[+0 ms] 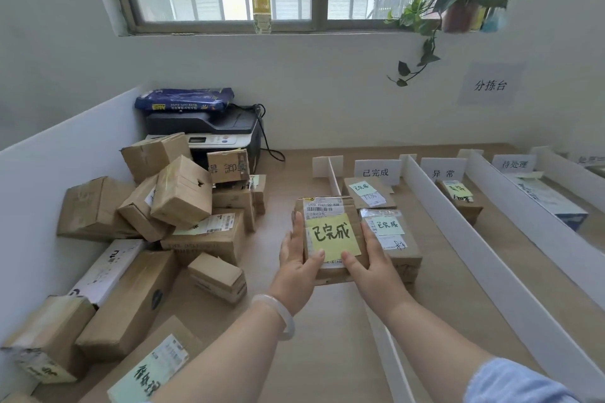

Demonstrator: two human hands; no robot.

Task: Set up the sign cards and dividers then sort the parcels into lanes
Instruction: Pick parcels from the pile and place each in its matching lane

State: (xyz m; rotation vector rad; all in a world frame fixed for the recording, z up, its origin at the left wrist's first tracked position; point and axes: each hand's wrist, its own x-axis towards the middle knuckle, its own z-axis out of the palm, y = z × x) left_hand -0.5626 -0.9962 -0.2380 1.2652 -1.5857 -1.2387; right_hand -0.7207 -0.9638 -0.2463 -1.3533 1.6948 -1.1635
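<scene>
Parcel (327, 208) bearing a yellow note (332, 237) marked 已完成 is gripped on both sides, with the left hand (296, 258) and right hand (370, 260) curled round its edges and thumbs on top. Just right of the grip a second parcel (397, 245) lies in the lane. Beyond it are a third parcel (368, 196) and the sign card (376, 172). The unsorted pile (183, 206) sits well left.

2 forearms stretched forward, left grip (296, 258) and right grip (371, 260) clasping sides of 1 parcel (355, 208), thumbs on top
</scene>
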